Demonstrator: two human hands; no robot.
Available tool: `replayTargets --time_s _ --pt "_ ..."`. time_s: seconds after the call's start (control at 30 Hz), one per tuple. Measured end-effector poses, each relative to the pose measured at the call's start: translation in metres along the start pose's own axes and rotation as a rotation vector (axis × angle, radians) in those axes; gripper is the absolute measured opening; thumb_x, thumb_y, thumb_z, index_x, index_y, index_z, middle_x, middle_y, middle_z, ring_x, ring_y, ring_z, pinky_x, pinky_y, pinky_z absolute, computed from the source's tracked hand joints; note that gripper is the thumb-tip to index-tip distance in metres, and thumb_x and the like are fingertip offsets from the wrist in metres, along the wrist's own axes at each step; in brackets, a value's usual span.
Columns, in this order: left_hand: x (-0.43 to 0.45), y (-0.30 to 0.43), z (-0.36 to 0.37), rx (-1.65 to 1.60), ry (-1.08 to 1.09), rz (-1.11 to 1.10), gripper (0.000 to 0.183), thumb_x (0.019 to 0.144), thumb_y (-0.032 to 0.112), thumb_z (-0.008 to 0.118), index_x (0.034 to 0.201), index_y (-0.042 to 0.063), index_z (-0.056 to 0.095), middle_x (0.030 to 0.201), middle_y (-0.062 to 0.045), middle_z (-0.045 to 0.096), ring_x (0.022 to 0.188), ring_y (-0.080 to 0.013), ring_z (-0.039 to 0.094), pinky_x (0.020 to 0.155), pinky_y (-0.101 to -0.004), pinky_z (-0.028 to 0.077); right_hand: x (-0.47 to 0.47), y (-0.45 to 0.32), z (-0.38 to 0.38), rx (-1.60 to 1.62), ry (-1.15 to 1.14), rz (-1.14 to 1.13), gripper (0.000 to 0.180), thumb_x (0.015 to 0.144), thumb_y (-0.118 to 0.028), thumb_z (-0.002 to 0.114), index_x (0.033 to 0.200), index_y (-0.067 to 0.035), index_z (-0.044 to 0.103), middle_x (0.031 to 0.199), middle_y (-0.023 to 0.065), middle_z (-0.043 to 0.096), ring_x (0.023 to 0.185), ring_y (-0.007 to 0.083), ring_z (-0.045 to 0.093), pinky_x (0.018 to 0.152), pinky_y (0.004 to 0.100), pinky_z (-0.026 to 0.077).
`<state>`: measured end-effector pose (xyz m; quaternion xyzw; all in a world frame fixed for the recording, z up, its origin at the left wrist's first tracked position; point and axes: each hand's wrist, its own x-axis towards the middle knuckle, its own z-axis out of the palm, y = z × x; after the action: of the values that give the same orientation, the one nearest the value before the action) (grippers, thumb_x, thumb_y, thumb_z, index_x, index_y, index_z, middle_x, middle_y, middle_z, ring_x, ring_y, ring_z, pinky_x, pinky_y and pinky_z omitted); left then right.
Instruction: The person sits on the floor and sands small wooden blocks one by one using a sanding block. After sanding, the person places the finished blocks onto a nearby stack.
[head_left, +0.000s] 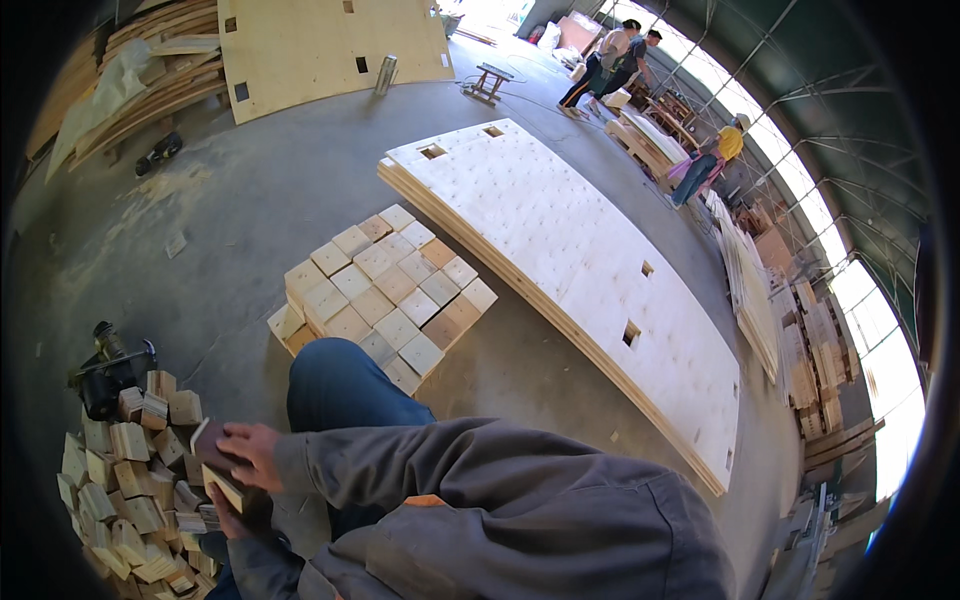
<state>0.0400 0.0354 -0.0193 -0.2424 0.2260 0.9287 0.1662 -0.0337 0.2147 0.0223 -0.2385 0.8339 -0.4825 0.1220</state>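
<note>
My right hand (253, 453) grips a flat dark-brown block (213, 444) with a pale edge; it looks like a sanding block. Just below it, my left hand (227, 511) holds a small wooden block (223, 486), its pale face turned up. The two pieces are close together; whether they touch is hard to tell. Both hands are to the left of my bent knee (341, 379). Beside them rises a loose heap of wooden blocks (135, 480). Beyond my knee stands a neat stack of squared wooden blocks (375, 289), packed in rows.
A stack of plywood panels (570, 262) with square cutouts lies right of the block stack. A black power tool (105, 375) sits at the heap's far edge. A cordless drill (157, 152) lies on the concrete floor (247, 202). Several people (712, 157) are farther off.
</note>
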Motion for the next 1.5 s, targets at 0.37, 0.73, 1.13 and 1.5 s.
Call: replayTargets --time_s 0.37,0.73,1.13,1.5 --pt "0.008 0.007 -0.019 -0.014 0.022 -0.066 0.078 0.093 0.066 0.053 0.151 0.016 0.039 0.146 -0.01 0.05 0.129 -0.0325 0.052 0.108 -0.0462 0.044 0.022 -0.004 -0.009 -0.057 0.061 0.017 0.058 0.086 -0.02 0.07 0.139 -0.005 0.052 0.144 0.0253 0.047 0.127 0.0438 0.05 0.105 0.0451 0.044" --pt "-0.02 0.027 0.027 0.02 0.22 0.269 0.067 0.09 0.065 0.058 0.144 0.027 0.046 0.126 -0.006 0.062 0.105 -0.0289 0.063 0.077 -0.0451 0.058 0.015 0.032 -0.025 0.205 0.09 0.423 0.061 0.091 -0.033 0.068 0.14 -0.003 0.051 0.133 0.0225 0.058 0.123 0.0356 0.057 0.104 0.0389 0.045" --pt "-0.008 0.026 0.014 -0.062 0.302 0.336 0.069 0.084 0.069 0.062 0.14 0.03 0.051 0.127 -0.005 0.062 0.102 -0.0291 0.065 0.076 -0.0446 0.058 0.012 0.039 -0.02 0.193 0.08 0.396 0.057 0.089 -0.034 0.07 0.135 -0.005 0.055 0.126 0.0221 0.063 0.116 0.0375 0.062 0.1 0.0415 0.048" --pt "-0.027 0.025 0.039 -0.104 0.331 0.374 0.072 0.082 0.064 0.066 0.141 0.028 0.047 0.129 -0.006 0.061 0.105 -0.0281 0.065 0.077 -0.0447 0.058 0.005 0.031 -0.024 0.074 -0.027 0.398 0.06 0.09 -0.039 0.068 0.138 -0.006 0.054 0.134 0.0221 0.058 0.124 0.0382 0.056 0.105 0.0417 0.044"
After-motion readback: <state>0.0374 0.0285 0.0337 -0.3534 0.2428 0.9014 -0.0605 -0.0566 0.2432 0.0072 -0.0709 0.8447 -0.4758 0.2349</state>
